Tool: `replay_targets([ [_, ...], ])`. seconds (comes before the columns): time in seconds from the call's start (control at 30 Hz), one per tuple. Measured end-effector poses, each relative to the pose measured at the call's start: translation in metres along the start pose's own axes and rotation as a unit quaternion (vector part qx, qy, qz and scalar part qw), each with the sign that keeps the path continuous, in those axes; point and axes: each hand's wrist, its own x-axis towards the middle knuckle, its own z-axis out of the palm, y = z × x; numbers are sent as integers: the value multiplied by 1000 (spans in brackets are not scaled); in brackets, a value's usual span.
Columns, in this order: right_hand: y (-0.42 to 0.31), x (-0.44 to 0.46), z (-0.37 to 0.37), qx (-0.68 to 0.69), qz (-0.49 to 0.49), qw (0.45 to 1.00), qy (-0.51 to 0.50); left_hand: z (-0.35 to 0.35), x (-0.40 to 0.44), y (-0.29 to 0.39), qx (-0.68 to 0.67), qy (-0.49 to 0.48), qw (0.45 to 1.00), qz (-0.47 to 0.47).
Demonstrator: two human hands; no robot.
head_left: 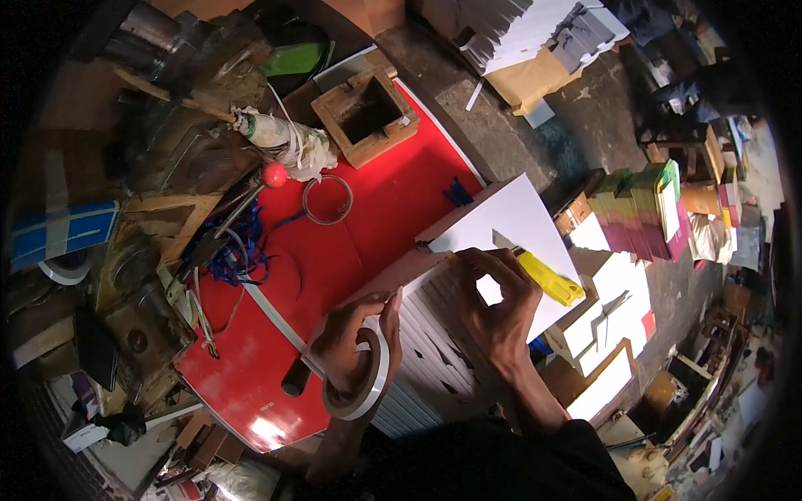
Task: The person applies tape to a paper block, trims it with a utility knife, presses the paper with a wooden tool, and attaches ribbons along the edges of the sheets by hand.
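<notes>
A thick stack of white sheets (426, 334) lies tilted at the near edge of the red table top (393, 192). My left hand (355, 342) rests at the stack's left side, its fingers curled, with a white tape roll (372, 392) hanging around them. My right hand (505, 309) is at the stack's upper right edge, thumb and index finger pinched together; what they hold is too small to make out. Just right of that hand, a yellow cutter (547, 277) lies on a white sheet (493, 219).
A square wooden box (365, 117), a tape ring (327, 200) and blue strips (238, 250) sit on the table's far and left parts. Metal machinery (167, 125) stands at the left. Stacked printed sheets (639, 209) are at the right.
</notes>
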Motion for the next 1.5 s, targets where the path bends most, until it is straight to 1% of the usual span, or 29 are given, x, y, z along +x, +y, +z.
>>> replay_targets([
  [0.07,-4,-2,2,-8,-12,1000,19,-2,-1,-1,1,10,1000,9],
  [0.1,3,1,2,-17,-15,1000,21,7,0,-3,-9,12,1000,9],
  [0.17,3,-2,5,-22,-36,998,44,4,-1,0,7,7,1000,-18],
  [0.2,4,-3,6,-20,-35,998,44,3,0,1,8,7,1000,-18],
  [0.27,5,-4,5,-58,-60,995,47,4,1,1,19,11,1000,-14],
  [0.3,4,-5,3,-58,-57,996,49,4,1,1,20,7,1000,-13],
  [0.37,1,-3,-3,9,-15,1000,16,7,2,-1,13,28,1000,0],
  [0.4,2,-1,-4,8,-16,1000,18,8,2,-1,11,28,1000,1],
  [0.43,4,1,-5,104,57,993,18,8,1,-1,9,30,1000,3],
  [0.47,6,5,-5,200,129,971,17,9,1,-3,8,31,999,6],
  [0.5,1,11,-9,198,128,972,17,10,-1,-5,6,32,999,5],
  [0.57,-14,23,-18,180,278,943,-35,11,-4,-9,-5,32,999,14],
  [0.63,-6,22,-15,189,269,944,-41,7,-2,-4,-1,24,1000,3],
  [0.7,-3,22,-12,155,169,971,-64,7,1,-1,4,18,1000,-8],
  [0.77,-6,24,-14,140,177,971,-73,8,2,1,-14,33,999,4],
  [0.83,-7,24,-13,126,186,971,-84,6,2,2,0,34,999,8],
  [0.93,-4,20,-9,167,157,971,-63,6,2,4,9,40,999,16],
  [1.03,0,19,-6,135,137,980,-53,6,3,3,4,43,999,21],
  [1.1,2,17,-4,120,106,986,-45,5,2,2,6,42,999,25],
  [1.23,-1,17,-4,115,98,987,-49,4,3,6,7,34,999,21],
  [1.3,1,16,-3,132,112,984,-43,4,2,4,5,32,999,21],
  [1.33,0,14,-1,131,111,984,-44,7,1,0,9,39,998,39],
  [1.37,-2,12,2,36,33,999,-14,8,0,-2,14,45,997,57],
  [1.4,-4,10,4,-61,-47,997,17,9,0,-2,14,47,997,56],
  [1.43,-8,8,6,-61,-48,997,15,9,0,-1,12,51,997,57],
  [1.5,-18,3,10,-148,-123,981,-1,9,0,-1,11,59,997,56],
])
